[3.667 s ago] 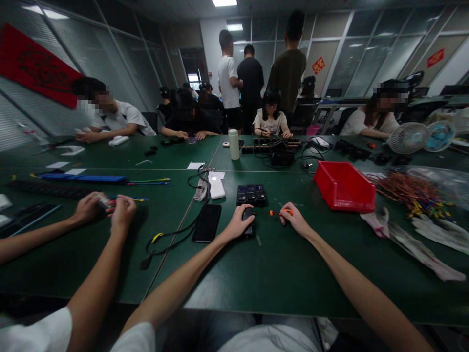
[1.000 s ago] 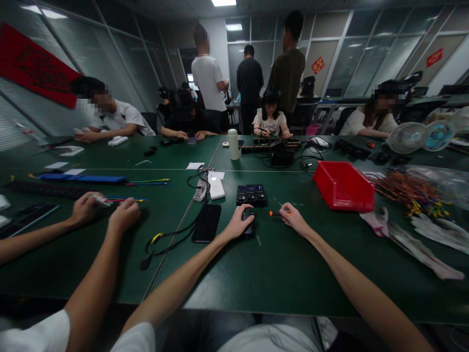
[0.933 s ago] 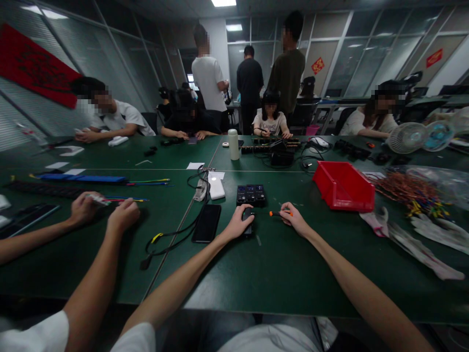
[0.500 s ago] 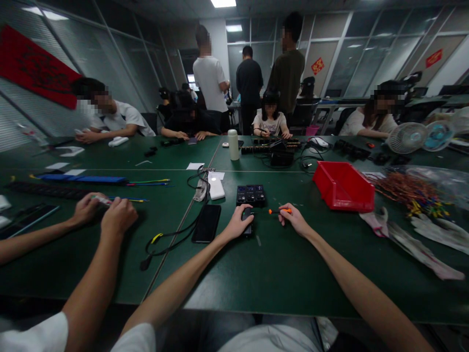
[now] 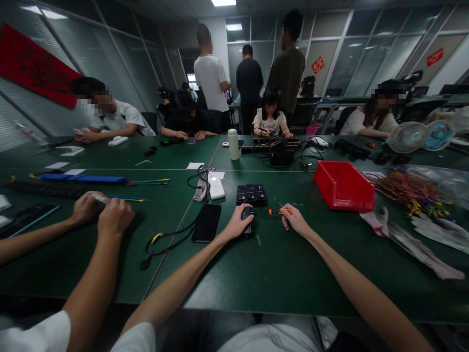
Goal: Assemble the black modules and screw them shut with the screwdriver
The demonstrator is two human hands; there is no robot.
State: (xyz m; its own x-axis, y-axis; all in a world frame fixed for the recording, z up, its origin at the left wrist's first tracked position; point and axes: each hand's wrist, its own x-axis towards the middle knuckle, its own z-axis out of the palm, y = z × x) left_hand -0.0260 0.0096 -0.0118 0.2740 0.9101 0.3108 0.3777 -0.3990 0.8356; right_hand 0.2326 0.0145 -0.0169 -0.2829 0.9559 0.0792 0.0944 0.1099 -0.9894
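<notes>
Your left hand (image 5: 238,224) is clenched over the small black part (image 5: 248,215), just at 6 o'clock of the black module (image 5: 251,194). Your right hand (image 5: 295,222) pinches the orange screwdriver (image 5: 279,211), its tip pointing to 9 o'clock at the part. If the tip slips off, it could jab your left fingers.

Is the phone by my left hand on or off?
Looks off: the phone lies flat beside the left hand, its screen fully dark.

Phone (image 5: 207,223) left of device (image 5: 249,215), screwdriver (image 5: 279,211) right
</notes>
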